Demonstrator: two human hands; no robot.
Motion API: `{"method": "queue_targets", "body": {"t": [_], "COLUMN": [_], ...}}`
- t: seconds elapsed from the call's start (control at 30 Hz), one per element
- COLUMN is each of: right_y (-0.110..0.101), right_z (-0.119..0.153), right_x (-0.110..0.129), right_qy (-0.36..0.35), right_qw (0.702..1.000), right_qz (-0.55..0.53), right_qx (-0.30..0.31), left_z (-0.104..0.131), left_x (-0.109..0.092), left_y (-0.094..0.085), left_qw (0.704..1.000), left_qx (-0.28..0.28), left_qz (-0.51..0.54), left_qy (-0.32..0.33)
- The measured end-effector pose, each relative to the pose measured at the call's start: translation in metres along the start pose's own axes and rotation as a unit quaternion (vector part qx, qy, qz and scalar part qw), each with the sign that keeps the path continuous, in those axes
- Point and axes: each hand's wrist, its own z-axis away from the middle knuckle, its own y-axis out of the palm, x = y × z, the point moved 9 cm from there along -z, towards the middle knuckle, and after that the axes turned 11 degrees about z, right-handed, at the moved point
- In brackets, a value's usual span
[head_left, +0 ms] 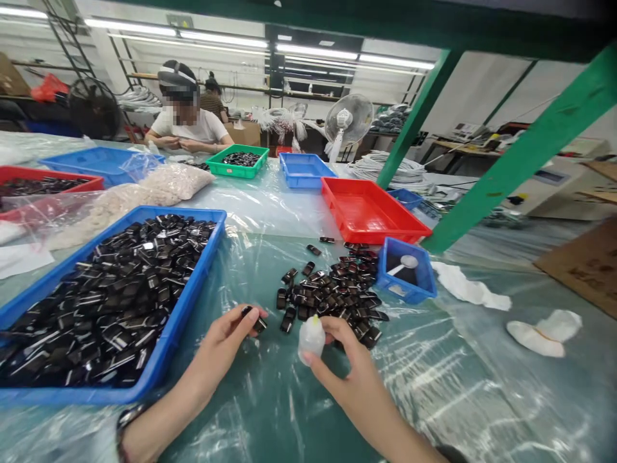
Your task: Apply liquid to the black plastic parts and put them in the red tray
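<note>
My left hand pinches one small black plastic piece between thumb and fingers, just above the green tabletop. To its right, my right hand grips a small translucent white bottle with a yellowish tip pointing up. Behind both hands lies a loose pile of similar black pieces. Many more fill the large blue tray on the left. A small blue bin beside the pile holds dark contents and a white spoon.
An empty-looking red tray sits behind the pile, near a slanted green post. Crumpled white cloths lie at right. Farther back are a green tray, a blue tray, a bag of beige bits and a seated person.
</note>
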Motion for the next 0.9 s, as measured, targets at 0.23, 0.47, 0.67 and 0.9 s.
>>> {"method": "queue_targets", "body": {"t": [0.23,0.47,0.67,0.9], "right_y": [-0.001,-0.014,-0.014,-0.032], "right_z": [0.005,0.009,0.010,0.017], "right_x": [-0.004,0.003,0.004,0.011], "right_qy": [0.011,0.044,0.047,0.004], "right_qw": [0.998,0.986,0.988,0.993], "right_qz": [-0.054,-0.158,-0.147,-0.088], "right_qx": [0.011,-0.036,-0.014,-0.083], "left_z": [0.007,0.017,0.032,0.041], "left_x": [-0.004,0.008,-0.009,-0.022], "left_y": [0.014,0.013,0.018,0.013], "left_qw": [0.998,0.997,0.990,0.982], "left_qx": [0.039,0.062,0.119,0.122], "left_qz": [0.057,-0.043,-0.068,-0.080], "left_qy": [-0.007,-0.012,0.031,0.119]}}
